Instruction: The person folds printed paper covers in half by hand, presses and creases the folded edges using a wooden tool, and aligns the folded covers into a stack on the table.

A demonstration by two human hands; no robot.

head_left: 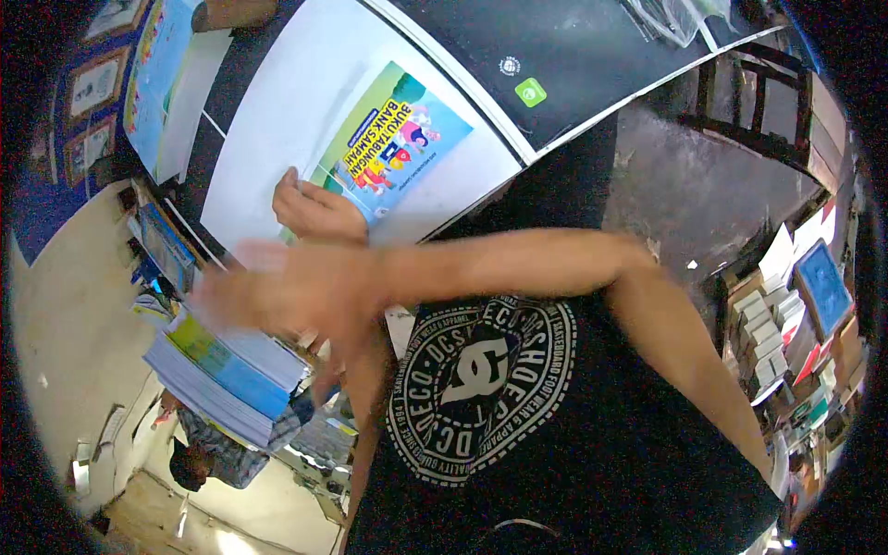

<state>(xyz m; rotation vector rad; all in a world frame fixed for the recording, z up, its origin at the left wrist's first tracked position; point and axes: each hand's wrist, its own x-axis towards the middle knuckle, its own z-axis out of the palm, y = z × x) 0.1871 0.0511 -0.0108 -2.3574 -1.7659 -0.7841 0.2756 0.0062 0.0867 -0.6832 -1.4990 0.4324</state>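
Note:
A booklet (407, 139) with a blue and green cartoon cover, printed "Buku Tabungan Bank Sampah", lies on a white surface. My left hand (319, 208) rests over its near left edge, fingers slightly bent and touching it. Crossing in front of the left wrist, my right hand (287, 287) is smeared by motion, so its fingers cannot be read. Just below the right hand is a thick stack of booklets (217, 375) with blue and green covers.
At upper left stands another blue-covered stack of paper (153, 92). A black panel with a green sticker (531, 92) lies beyond the white surface. Boxes and a blue tray (822, 289) are at right. Another person (217, 453) is at lower left.

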